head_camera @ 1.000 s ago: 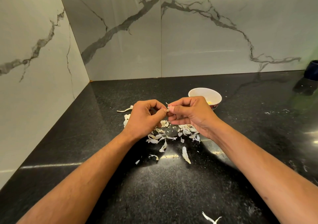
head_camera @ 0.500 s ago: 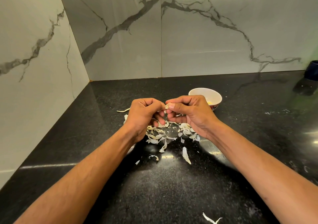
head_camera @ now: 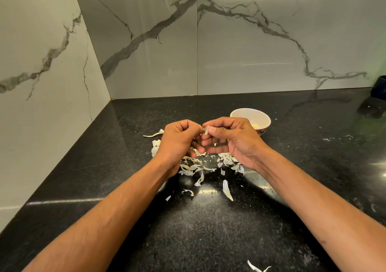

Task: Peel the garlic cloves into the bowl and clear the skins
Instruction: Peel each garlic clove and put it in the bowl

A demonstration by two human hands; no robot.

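Note:
My left hand [head_camera: 179,142] and my right hand [head_camera: 231,138] meet above the black counter, fingers curled. Between their thumbs and forefingers they pinch one small garlic clove [head_camera: 205,129], with a flap of pale skin standing off it. Most of the clove is hidden by the fingers. Beneath and in front of the hands lies a scatter of papery garlic skins [head_camera: 196,167]. A white bowl [head_camera: 261,118] stands just behind my right hand, and a bit of yellowish peeled garlic shows inside it.
The black speckled counter [head_camera: 208,230] runs into a corner of marble-look wall tiles at the left and back. A dry stem piece [head_camera: 153,134] lies left of my left hand. One loose skin [head_camera: 253,267] lies near the front edge. A dark blue container [head_camera: 379,88] stands far right.
Both hands have stayed together over the skins and shifted slightly. A flap of skin now stands up between the thumbs where only a small tip showed before.

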